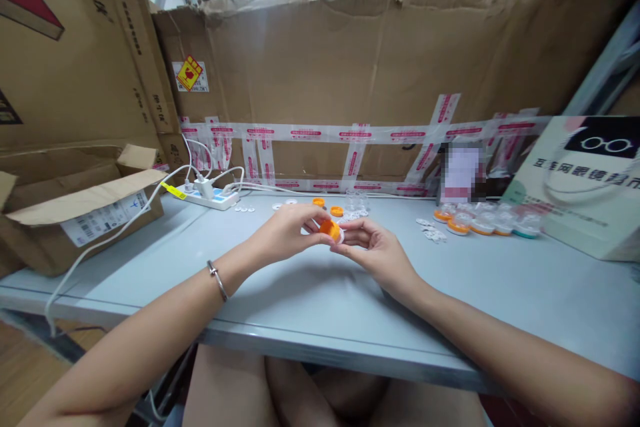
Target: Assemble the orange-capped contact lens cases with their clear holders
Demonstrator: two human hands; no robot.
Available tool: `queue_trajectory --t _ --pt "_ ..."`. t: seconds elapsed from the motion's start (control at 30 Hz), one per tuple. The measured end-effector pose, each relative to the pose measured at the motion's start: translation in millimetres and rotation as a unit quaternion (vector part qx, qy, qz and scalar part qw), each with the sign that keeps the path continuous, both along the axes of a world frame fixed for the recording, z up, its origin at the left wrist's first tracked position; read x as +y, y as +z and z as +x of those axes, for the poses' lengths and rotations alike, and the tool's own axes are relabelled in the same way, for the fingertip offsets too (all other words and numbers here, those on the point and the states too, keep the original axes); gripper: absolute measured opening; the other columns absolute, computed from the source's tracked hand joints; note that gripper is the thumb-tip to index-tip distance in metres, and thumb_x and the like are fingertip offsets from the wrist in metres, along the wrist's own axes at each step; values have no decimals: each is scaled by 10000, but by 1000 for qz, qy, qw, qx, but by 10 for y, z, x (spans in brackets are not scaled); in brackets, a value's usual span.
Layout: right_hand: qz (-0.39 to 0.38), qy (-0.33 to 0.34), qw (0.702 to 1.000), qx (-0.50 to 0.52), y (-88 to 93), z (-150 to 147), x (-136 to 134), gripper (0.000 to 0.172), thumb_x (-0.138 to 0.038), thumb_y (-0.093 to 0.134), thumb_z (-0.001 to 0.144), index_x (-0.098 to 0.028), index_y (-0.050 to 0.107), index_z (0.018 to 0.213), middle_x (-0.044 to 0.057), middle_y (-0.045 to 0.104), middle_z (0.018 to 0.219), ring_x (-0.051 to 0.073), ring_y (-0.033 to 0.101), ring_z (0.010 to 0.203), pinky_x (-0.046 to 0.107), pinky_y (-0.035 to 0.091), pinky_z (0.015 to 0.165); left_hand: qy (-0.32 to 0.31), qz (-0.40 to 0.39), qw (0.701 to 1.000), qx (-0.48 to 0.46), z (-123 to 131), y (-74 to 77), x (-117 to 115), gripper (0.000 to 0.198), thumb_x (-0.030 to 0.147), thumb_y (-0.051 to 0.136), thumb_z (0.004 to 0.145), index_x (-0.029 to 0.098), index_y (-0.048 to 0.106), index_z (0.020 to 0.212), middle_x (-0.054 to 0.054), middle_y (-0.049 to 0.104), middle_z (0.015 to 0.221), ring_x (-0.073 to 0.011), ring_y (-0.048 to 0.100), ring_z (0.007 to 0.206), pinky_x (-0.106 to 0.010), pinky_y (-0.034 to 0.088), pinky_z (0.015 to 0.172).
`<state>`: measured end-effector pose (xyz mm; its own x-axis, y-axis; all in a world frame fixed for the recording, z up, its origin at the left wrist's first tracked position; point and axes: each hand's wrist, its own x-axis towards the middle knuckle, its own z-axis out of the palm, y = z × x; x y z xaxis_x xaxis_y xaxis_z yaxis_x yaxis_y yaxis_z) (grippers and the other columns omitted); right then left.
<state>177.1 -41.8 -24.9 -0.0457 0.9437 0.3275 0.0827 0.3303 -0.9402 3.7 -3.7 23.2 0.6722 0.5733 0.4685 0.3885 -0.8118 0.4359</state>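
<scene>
Above the middle of the table, my left hand [286, 230] pinches an orange round plastic cap [328, 229] between thumb and fingers, its hollow side partly showing. From the other side, my right hand [383, 255] has its thumb and fingertips closed on a white disc [341, 237] at the cap's right edge. Whether the disc is fixed to the cap cannot be seen. Just behind my hands lie two more orange caps, one farther back [319, 201] and one nearer [337, 211]. Clear plastic pieces [357, 200] and small white parts stand beside them.
At the right are several clear-topped pieces with orange and teal bases [483, 223], near loose white bits [431, 230] and a paper bag [575, 193]. A power strip [213, 195] with white cables and an open cardboard box [80, 207] occupy the left. A tall cardboard wall [310, 67] closes the back.
</scene>
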Motion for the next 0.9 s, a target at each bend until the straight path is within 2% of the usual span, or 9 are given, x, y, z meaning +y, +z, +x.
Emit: queue_trajectory --t 0.2,0.4,0.6,0.8,0.9 --pt "12 -3 1000 -7 6 2 -14 331 -338 723 588 -188 571 842 24 682 753 185 649 756 352 501 762 2 43 999 23 15 -6 -30 140 233 627 724 150 608 835 -20 660 779 -122 603 682 -246 482 669" --pt "6 -5 1000 9 10 -16 -26 328 -329 733 570 -184 582 823 21 680 728 178 647 737 344 508 752 10 38 999 15 32 -40 -24 126 227 621 727 152 614 828 -21 664 772 -118 599 672 -233 478 655" --pt "-28 -5 999 41 12 -30 -44 313 -317 744 541 -185 592 781 16 689 690 187 657 709 347 511 737 29 46 998 24 67 -78 -41 86 212 632 718 145 607 765 -21 643 731 -125 586 667 -227 451 624" --pt "-51 1 997 63 31 -26 -51 304 -277 757 526 -182 605 772 14 704 701 188 666 703 332 506 734 1 67 997 32 51 -64 -54 65 200 619 732 149 593 765 -18 628 756 -123 570 704 -231 434 664" --pt "-85 12 993 84 34 -15 -36 325 -251 772 503 -173 607 772 15 710 700 183 668 704 328 500 749 -7 45 999 13 42 -46 -30 99 230 634 718 139 607 745 -23 634 726 -119 563 674 -226 434 643"
